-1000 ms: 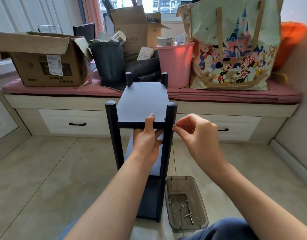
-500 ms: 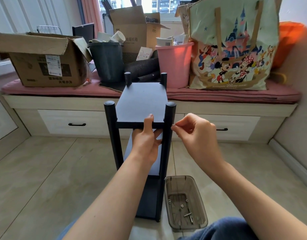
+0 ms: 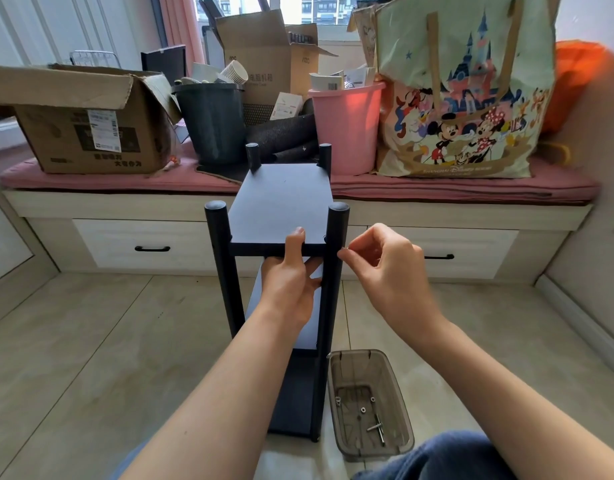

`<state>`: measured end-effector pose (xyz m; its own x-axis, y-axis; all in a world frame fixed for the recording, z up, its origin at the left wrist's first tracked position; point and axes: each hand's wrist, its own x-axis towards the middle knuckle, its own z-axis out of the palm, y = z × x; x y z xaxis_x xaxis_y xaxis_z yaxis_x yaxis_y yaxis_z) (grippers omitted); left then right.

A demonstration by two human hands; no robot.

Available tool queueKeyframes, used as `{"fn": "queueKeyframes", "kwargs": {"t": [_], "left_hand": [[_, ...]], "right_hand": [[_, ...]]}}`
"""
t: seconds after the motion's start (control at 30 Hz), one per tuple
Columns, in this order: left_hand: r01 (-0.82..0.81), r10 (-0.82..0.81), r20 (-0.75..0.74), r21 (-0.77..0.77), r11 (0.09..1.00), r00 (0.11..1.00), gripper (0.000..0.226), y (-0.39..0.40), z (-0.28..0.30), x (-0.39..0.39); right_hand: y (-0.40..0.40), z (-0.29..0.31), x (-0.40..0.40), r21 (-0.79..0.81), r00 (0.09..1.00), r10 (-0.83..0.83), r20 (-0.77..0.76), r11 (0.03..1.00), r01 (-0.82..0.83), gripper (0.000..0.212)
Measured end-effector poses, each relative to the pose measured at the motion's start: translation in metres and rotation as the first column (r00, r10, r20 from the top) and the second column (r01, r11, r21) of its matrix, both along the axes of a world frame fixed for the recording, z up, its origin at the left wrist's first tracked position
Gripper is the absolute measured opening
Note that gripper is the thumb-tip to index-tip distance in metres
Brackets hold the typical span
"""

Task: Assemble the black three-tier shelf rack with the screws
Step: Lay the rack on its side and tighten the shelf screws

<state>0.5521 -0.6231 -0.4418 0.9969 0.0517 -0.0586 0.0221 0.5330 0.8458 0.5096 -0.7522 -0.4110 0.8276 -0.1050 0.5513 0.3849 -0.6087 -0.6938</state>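
Now fastening the top shelf to the near right post.

Left to right: my left hand [image 3: 288, 282] grips the front edge of the top shelf [image 3: 281, 202], thumb on top and fingers curled under, steadying the rack [image 3: 277, 289], which stands on the floor straight ahead of me. Just beside it, my right hand [image 3: 385, 268] pinches a small screw [image 3: 343, 250] against the side of the post [image 3: 335, 271]. Next, I judge, it needs seating in its hole and turning tight, perhaps with the key lying in the tray [image 3: 404, 427] by the rack's foot. The hole itself is hidden behind my fingertips, the screw barely shows, and I cannot tell whether it has started to thread.
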Motion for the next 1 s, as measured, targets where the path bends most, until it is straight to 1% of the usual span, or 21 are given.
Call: {"fn": "queueKeyframes", "kwargs": {"t": [0.13,0.2,0.27,0.33,0.37,0.4,0.5,0.6,0.7,0.8,0.87,0.93,1.0], "left_hand": [[-0.002,0.002,0.009,-0.005,1.0,1.0,0.046,-0.0013,0.0026,-0.0012],[-0.009,0.009,0.005,-0.008,1.0,1.0,0.052,-0.0015,0.004,-0.0019],[-0.005,0.005,0.01,-0.006,1.0,1.0,0.055,-0.0016,0.0041,-0.0021],[0.001,-0.001,0.013,-0.004,1.0,1.0,0.055,-0.0015,0.004,-0.0025],[0.002,-0.002,0.015,-0.001,1.0,1.0,0.055,-0.0014,0.0037,-0.0027],[0.004,-0.004,0.017,-0.001,1.0,1.0,0.055,-0.0014,0.0032,-0.0027],[-0.002,0.002,0.019,0.0,1.0,1.0,0.055,-0.0022,0.003,-0.0026],[-0.009,0.009,0.017,0.001,1.0,1.0,0.051,-0.0024,0.0035,-0.0022],[-0.012,0.012,0.016,0.005,1.0,1.0,0.053,-0.0028,0.0035,-0.0018],[-0.012,0.012,0.024,0.007,1.0,1.0,0.054,-0.0021,0.0027,-0.0016],[-0.01,0.01,0.023,0.008,1.0,1.0,0.052,-0.0013,0.0014,-0.0011],[-0.003,0.003,0.018,0.006,1.0,1.0,0.043,-0.0009,-0.0005,0.0002],[0.01,-0.01,0.02,-0.003,1.0,1.0,0.029,-0.001,-0.0014,0.0016]], "right_hand": [[0.0001,0.0004,-0.0006,-0.081,0.997,0.013,0.076,0.997,-0.007,0.014],[-0.0004,0.0007,-0.0006,-0.109,0.994,0.015,0.106,0.994,-0.003,0.011],[-0.0021,-0.0002,0.0008,-0.039,0.998,0.005,0.06,0.999,-0.002,0.011],[-0.003,-0.0006,0.0017,0.127,0.999,0.024,-0.049,0.992,-0.018,0.012],[-0.0025,-0.0012,0.002,0.185,0.996,0.033,-0.083,0.983,-0.018,0.012],[-0.0014,-0.0017,0.002,0.181,0.996,0.025,-0.08,0.983,-0.01,0.014],[0.0025,-0.0009,-0.0001,0.001,0.999,-0.013,0.045,1.0,0.013,0.021],[0.001,0.0001,-0.0019,-0.1,0.994,0.017,0.11,0.995,-0.006,0.017],[0.0001,0.0,-0.0026,-0.061,0.997,0.006,0.079,0.998,-0.001,0.012],[0.0012,0.0,-0.002,-0.009,0.999,-0.009,0.036,1.0,0.009,0.014],[0.0011,0.0005,-0.0021,-0.002,0.999,-0.007,0.042,1.0,0.007,0.016],[0.0014,0.0006,-0.0024,-0.053,0.997,-0.002,0.077,0.999,0.006,0.016],[0.0027,0.0007,-0.002,-0.151,0.993,0.005,0.122,0.988,0.014,0.015]]}}
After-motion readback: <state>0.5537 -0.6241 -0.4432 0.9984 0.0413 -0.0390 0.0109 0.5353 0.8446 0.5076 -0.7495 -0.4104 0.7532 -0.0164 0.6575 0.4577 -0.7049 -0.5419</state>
